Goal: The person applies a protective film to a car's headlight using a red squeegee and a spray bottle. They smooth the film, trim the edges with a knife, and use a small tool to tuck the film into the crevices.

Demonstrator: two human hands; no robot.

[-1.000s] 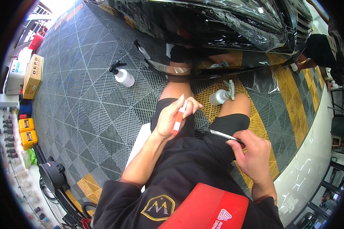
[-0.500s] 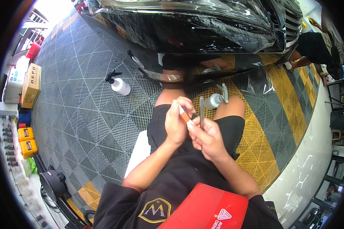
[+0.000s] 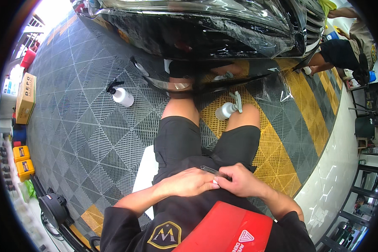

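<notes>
Both hands are together low against my dark shirt, above my lap. My right hand [image 3: 238,179] is closed round a slim grey stick-like tool [image 3: 210,170], whose free end points left over my left fingers. My left hand [image 3: 193,182] lies knuckles up, its fingers pressed together and partly hidden, its thumb reaching my right hand. A tiny white bit [image 3: 215,181] shows between the thumbs; what else the left hand holds is hidden. A white spray bottle [image 3: 227,111] with a grey trigger stands by my right knee.
A black car bumper [image 3: 206,46] with loose clear film fills the space ahead. Another white spray bottle [image 3: 122,97] with a black head stands on the tiled floor at left. Boxes and yellow cases [image 3: 24,168] line the left side. Another person [image 3: 340,52] is at far right.
Both hands have dropped from above my thighs to my belly. The orange strip held between them is out of sight. The grey tool has swung from upright to pointing left.
</notes>
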